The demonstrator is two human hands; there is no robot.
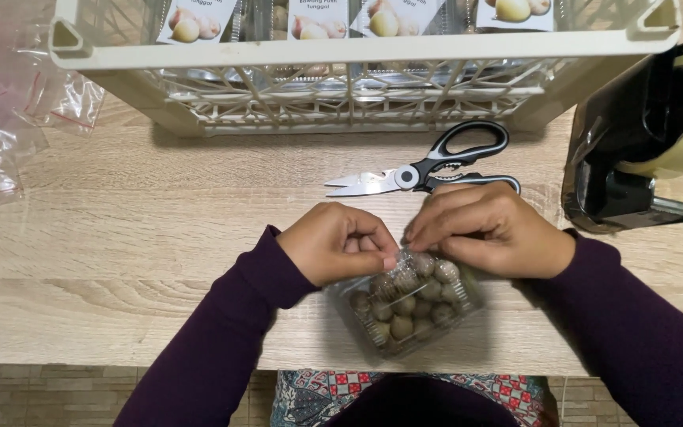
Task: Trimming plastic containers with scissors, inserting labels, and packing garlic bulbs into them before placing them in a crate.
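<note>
A clear plastic bag [413, 304] filled with several small brownish round bulbs lies at the near edge of the wooden table [144, 237]. My left hand [337, 241] pinches the top left of the bag's mouth. My right hand [492, 229] grips the top right of the same mouth, fingers closed on the plastic. Both hands meet above the bag. Both arms wear dark purple sleeves.
Black-handled scissors [428, 170] lie just beyond my hands. A cream plastic crate [357, 55] with labelled packs stands at the back. A black tape dispenser [642, 150] with a yellowish roll sits at the right. Empty clear bags [1, 119] lie at the left.
</note>
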